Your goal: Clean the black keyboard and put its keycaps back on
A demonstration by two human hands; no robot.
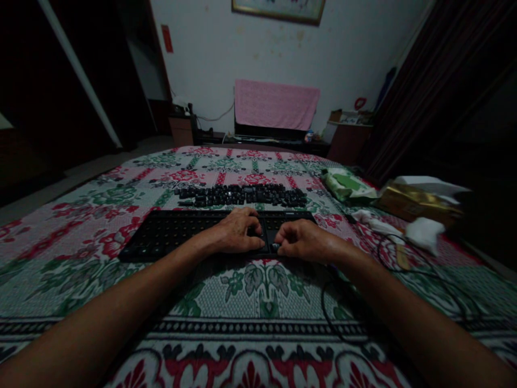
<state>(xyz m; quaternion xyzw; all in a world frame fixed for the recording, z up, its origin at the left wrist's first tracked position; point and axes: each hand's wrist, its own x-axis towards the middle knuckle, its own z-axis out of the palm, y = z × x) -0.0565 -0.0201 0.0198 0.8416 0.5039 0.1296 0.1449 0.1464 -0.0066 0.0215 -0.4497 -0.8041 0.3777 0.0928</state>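
A black keyboard [173,231] lies on the patterned bed cover, most of its key positions bare of keycaps. My left hand [241,230] rests on the keyboard right of its middle, fingers bent, thumb stretched apart from them near the bottom edge. At the keyboard's right part, my right hand [302,240] is closed with thumb and fingertips around a small dark keycap [276,246] with a pale mark, low against the board. Whether that keycap is seated or loose is hidden by the fingers. Behind the keyboard, many loose black keycaps [242,195] lie in a long band.
A black cable [327,307] curls over the patterned cover [258,291] at right. Further right are a green and white tissue pack [347,186], a gold box [418,205] and a crumpled white bag [425,234]. A pink cloth [277,105] hangs by the far wall.
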